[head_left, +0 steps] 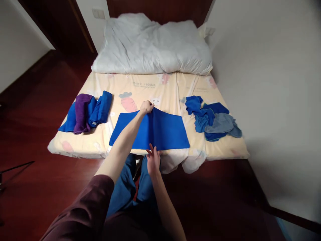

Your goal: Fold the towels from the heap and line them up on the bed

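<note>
A blue towel (168, 130) lies spread crosswise near the front edge of the bed, with a raised ridge down its middle. At the centre of its far edge my left hand (146, 107) is closed, pinching the cloth and lifting it slightly. My right hand (153, 161) is at the middle of the near edge, palm turned up, its fingers apart and touching or just over the cloth's border. To the left lie rolled or folded blue cloths (104, 107) and a purple cloth (82, 113). A loose heap of crumpled blue cloths (198, 107) and a grey-blue cloth (220, 123) lies on the right.
The bed (120, 82) has a cream sheet with carrot prints, its front overhang bunched up. A thick pale quilt (155, 47) is piled at the head. A white wall (265, 83) stands close on the right; dark red floor (45, 184) shows on the left.
</note>
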Motion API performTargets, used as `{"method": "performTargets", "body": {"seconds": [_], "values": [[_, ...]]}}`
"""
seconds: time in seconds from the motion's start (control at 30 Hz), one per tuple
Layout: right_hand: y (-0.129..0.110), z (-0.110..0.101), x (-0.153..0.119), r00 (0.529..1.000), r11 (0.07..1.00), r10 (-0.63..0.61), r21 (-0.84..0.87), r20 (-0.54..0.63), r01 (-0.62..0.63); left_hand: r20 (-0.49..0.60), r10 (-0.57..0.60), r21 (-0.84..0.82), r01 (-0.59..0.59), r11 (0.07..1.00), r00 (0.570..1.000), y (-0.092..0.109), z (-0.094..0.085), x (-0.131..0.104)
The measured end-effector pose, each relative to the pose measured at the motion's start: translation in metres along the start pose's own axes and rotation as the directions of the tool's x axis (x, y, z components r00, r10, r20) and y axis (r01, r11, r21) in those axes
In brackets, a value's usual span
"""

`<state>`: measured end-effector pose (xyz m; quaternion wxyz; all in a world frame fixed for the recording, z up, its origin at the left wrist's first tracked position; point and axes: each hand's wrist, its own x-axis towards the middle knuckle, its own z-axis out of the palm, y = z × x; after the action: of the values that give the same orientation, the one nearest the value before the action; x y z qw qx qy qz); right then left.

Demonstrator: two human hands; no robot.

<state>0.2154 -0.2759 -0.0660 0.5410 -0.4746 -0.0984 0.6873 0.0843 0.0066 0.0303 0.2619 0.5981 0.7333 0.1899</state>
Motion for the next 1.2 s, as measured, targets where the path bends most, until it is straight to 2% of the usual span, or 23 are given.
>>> {"method": "performTargets", "body": {"seconds": [0.1,0.2,0.37,0.43,0.5,0.53,0.6,0.7,0.83,1.07,1.2], "values": [[-0.036,0.001,-0.015,0.993,0.993,-0.106,-0.044,0.046,0.108,-0.056,0.079,-0.043,-0.082,0.996,0.995,0.017,-0.043,-0.027],[-0.081,0.000,-0.026,0.950,0.943,-0.274,-0.152,0.150,0.296,-0.128,0.158,-0.157,-0.177,0.971,0.979,0.025,-0.089,-0.062],[-0.166,0.010,-0.030,0.850,0.787,-0.491,-0.321,0.192,0.527,-0.249,0.177,-0.416,-0.270,0.868,0.952,0.011,-0.152,-0.131],[-0.202,0.021,-0.031,0.757,0.649,-0.618,-0.406,0.212,0.643,-0.316,0.164,-0.474,-0.305,0.826,0.934,-0.001,-0.170,-0.155],[-0.235,0.035,-0.031,0.620,0.439,-0.735,-0.503,0.276,0.745,-0.389,0.134,-0.525,-0.339,0.781,0.911,-0.013,-0.185,-0.174],[-0.249,0.042,-0.032,0.570,0.357,-0.759,-0.532,0.314,0.768,-0.414,0.110,-0.552,-0.346,0.759,0.903,-0.018,-0.193,-0.182],[-0.273,0.059,-0.034,0.519,0.266,-0.768,-0.549,0.375,0.792,-0.432,0.049,-0.613,-0.333,0.717,0.900,-0.027,-0.205,-0.195],[-0.291,0.084,-0.041,0.530,0.264,-0.742,-0.549,0.409,0.793,-0.420,-0.007,-0.684,-0.312,0.659,0.907,-0.035,-0.221,-0.212],[-0.294,0.110,-0.054,0.560,0.314,-0.724,-0.531,0.403,0.787,-0.407,0.001,-0.727,-0.324,0.606,0.914,-0.043,-0.234,-0.228],[-0.288,0.123,-0.074,0.640,0.444,-0.665,-0.485,0.386,0.754,-0.437,-0.021,-0.678,-0.314,0.665,0.899,-0.051,-0.249,-0.249],[-0.283,0.127,-0.082,0.647,0.484,-0.653,-0.441,0.393,0.756,-0.432,-0.064,-0.723,-0.303,0.620,0.900,-0.044,-0.253,-0.262]]}}
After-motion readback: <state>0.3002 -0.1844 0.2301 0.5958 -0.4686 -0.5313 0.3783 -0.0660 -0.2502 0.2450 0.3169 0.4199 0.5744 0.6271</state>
